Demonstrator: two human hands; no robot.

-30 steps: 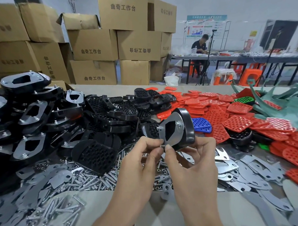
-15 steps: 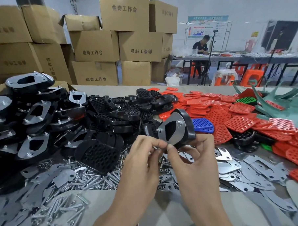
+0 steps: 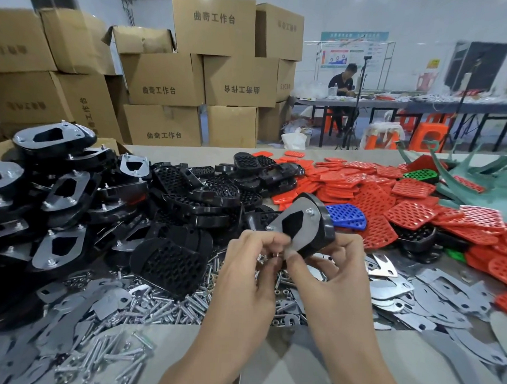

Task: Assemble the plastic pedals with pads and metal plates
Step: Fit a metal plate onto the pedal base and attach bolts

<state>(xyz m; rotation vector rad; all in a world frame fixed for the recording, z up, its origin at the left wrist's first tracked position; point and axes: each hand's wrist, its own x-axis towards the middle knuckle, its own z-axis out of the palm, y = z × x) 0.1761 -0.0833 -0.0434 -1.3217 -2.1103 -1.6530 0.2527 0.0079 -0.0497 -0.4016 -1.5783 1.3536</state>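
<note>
Cardboard boxes [image 3: 164,80] stacked high behind the work table [image 3: 175,153], printed w/ characters. Far bkgd right: a person [image 3: 342,85] seated at another long table, orange stools [image 3: 429,135] near it.

On the work table, left side: big heap of assembled black pedals [image 3: 63,189], each w/ a metal plate bolted on top. Center: loose black pedal shells [image 3: 206,189], perforated faces showing. Right: wide spread of red pads [image 3: 371,191], w/ teal-green plastic parts [image 3: 485,184] at the far right edge. Loose metal plates [image 3: 445,293] lie front right, more at front left. Pile of bolts [image 3: 154,300] front center, nuts mixed in. One blue pad [image 3: 347,216] lies just behind the hands, one green pad [image 3: 421,174] among the red ones.

R hand [image 3: 339,271] grips the pedal [image 3: 323,235] from below, fingers curled under the black shell, thumb on the lower edge. Pedal is held up above the bolts, tilted, plate side toward the camera. Its plate [image 3: 303,223] sits on the shell w/ two bolt ends sticking through.

L hand [image 3: 248,273] has fingers curled, thumb & forefinger pinching a small shiny fastener [image 3: 276,254] at the plate's lower tip. Nut or bolt end, too small to tell.
</note>
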